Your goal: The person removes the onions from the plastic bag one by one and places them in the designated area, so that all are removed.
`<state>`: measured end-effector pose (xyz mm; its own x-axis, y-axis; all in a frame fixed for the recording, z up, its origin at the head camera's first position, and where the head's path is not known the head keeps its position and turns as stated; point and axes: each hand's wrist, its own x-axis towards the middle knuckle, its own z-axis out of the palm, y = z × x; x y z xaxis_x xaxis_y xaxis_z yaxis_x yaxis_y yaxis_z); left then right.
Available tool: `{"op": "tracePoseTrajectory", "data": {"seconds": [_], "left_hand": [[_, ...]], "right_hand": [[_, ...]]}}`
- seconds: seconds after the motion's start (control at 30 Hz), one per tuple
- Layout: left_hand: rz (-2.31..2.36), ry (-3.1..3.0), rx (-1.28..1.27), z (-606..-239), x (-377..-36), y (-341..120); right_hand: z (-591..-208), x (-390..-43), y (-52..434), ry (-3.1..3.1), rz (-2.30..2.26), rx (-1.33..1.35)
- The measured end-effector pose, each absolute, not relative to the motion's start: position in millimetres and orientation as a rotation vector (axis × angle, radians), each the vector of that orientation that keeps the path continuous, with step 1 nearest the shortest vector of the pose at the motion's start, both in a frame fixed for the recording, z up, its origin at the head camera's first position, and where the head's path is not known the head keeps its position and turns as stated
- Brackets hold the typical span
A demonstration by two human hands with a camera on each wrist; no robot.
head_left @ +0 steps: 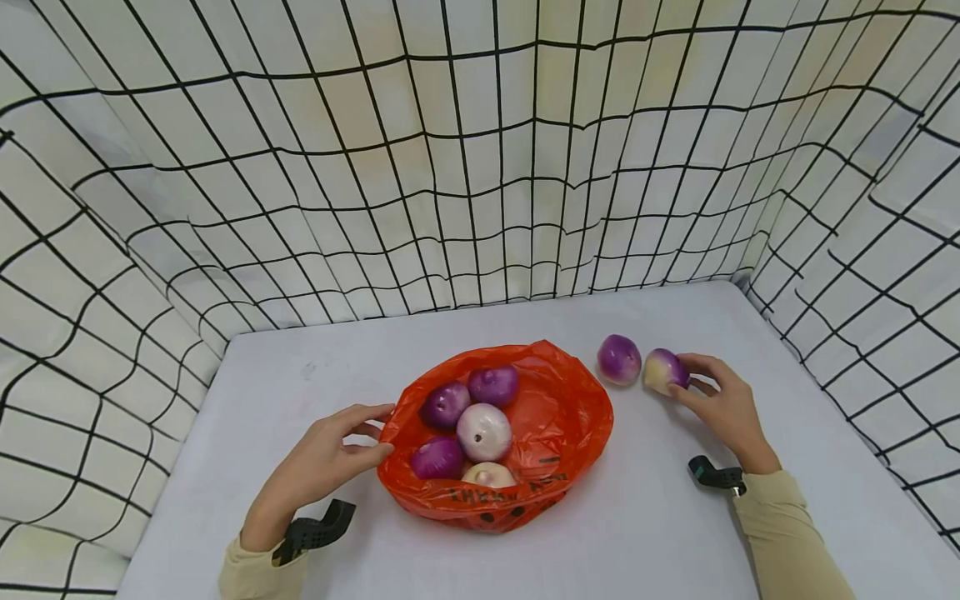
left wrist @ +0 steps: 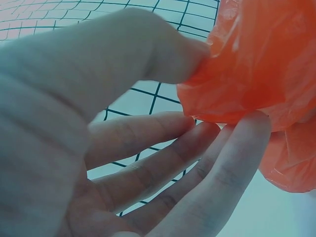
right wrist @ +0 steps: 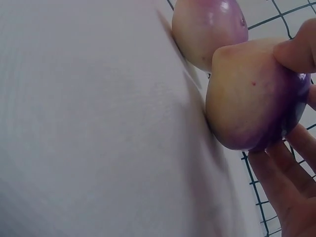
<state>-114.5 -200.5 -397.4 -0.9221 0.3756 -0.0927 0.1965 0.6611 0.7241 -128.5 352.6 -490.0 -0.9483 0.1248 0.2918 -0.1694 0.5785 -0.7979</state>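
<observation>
A red plastic bag [head_left: 555,400] stands with its mouth spread wide on the table, holding several purple-and-white turnips, among them a pale one [head_left: 484,432]. My left hand [head_left: 322,458] pinches the bag's left rim between thumb and fingers; in the left wrist view the thumb presses the red plastic [left wrist: 247,64]. To the right of the bag, my right hand [head_left: 723,404] holds a turnip [head_left: 663,372] by thumb and fingertips, its pale side facing left. Just left of that one lies another turnip [head_left: 618,360], mostly purple from above. The held turnip [right wrist: 252,94] appears at the table surface.
A white table [head_left: 300,367] lies under everything. Black netting [head_left: 480,150] hangs in front of pale walls at the back and both sides. Each wrist wears a black strap with a small device, such as the left one [head_left: 318,529].
</observation>
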Motion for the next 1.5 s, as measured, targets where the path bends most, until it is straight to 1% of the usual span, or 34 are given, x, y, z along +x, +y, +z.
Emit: {"op": "tracePoseTrajectory", "data": {"seconds": [0.87,1.27,1.5], "left_hand": [[1.115,2.656,0.49,-394.3,-112.1,-202.5],[1.131,2.659,0.53,-391.9,-110.5,-203.4],[1.126,2.661,0.558,-392.9,-111.9,-204.1]], "right_hand": [[-477.2,-125.9,347.2,-2.604,1.271,-0.008],[-465.8,-122.0,343.9,-2.601,1.19,0.025],[-452.2,-120.8,338.4,-2.585,1.164,0.083]]}}
